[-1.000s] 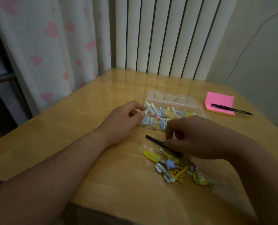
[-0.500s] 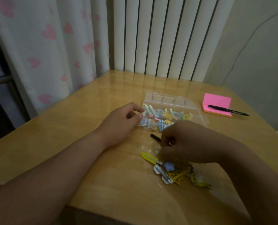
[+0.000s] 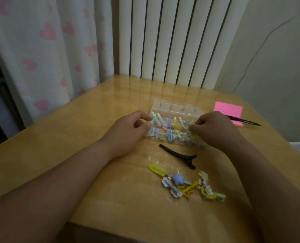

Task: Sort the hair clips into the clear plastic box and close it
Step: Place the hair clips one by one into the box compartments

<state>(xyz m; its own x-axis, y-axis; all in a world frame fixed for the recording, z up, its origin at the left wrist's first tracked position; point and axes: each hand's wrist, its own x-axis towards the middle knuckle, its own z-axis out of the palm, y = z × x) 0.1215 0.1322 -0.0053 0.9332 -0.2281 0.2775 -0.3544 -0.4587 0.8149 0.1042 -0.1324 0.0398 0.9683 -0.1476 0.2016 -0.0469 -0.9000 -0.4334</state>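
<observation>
The clear plastic box (image 3: 177, 109) lies open in the middle of the table, with several pastel hair clips in it. My left hand (image 3: 128, 132) grips the box's left end between thumb and fingers. My right hand (image 3: 214, 130) hovers over the box's right end, its curled fingertips pinching a small pale clip that is mostly hidden. In front of the box lies a long black clip (image 3: 179, 156). Nearer me are a yellow clip (image 3: 157, 170), a blue star clip (image 3: 178, 178) and several more loose clips (image 3: 207, 192).
A pink sticky-note pad (image 3: 228, 109) with a black pen (image 3: 245, 122) across it sits at the back right of the wooden table (image 3: 75, 137). A heart-print curtain hangs to the left and vertical blinds behind. The table's near edge is close below the loose clips.
My right hand dipped to the loose pile, took a small clip and rose to the box's right end. The black clip is now uncovered. My left hand stayed on the box.
</observation>
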